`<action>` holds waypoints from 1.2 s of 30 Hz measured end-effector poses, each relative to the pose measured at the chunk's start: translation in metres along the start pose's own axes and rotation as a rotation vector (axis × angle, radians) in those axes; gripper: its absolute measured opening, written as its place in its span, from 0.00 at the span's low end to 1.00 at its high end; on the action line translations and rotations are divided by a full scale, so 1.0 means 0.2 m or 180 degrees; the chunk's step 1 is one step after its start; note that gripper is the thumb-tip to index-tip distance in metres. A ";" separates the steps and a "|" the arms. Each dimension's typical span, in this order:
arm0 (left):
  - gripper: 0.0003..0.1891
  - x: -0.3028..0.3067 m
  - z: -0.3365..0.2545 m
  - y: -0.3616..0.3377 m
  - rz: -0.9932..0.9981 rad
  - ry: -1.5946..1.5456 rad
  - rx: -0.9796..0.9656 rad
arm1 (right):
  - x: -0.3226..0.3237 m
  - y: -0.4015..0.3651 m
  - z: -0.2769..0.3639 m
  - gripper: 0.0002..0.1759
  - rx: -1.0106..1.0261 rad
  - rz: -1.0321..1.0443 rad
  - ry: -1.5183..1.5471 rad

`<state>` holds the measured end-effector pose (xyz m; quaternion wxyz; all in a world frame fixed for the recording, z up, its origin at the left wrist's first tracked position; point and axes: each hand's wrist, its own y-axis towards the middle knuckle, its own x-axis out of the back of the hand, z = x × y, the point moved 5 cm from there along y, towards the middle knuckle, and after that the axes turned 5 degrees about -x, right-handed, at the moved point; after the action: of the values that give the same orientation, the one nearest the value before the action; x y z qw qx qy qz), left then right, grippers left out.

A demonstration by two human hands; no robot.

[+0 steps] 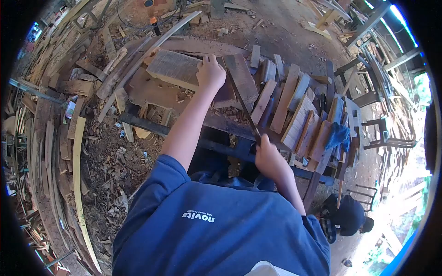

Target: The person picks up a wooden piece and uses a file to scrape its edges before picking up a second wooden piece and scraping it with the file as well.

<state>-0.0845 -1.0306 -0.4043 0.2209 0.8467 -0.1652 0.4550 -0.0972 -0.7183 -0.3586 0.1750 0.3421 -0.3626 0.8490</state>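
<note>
My right hand is closed around the near end of a long, thin, dark saw-like tool, seen almost edge-on. The blade slants away to the upper left, beside a wide brown board. My left hand has its fingers curled at the right end of a thick, greyish wooden block, gripping that end. The block lies on the low wooden workbench. Part of the grip is hidden behind the back of the left hand.
Several short wood pieces lie side by side on the bench's right, with a blue cloth on them. Long planks and wood scraps cover the ground at left. Another person is at lower right, near metal-framed chairs.
</note>
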 end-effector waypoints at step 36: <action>0.22 0.06 -0.03 -0.05 -0.0001 0.0103 0.0493 | -0.11 0.44 0.09 0.13 0.0436 -0.0464 -0.0050</action>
<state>-0.0771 -1.0204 -0.3930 0.1574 0.8538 -0.1258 0.4800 -0.1227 -0.7924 -0.4086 0.2096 0.3854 -0.2793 0.8541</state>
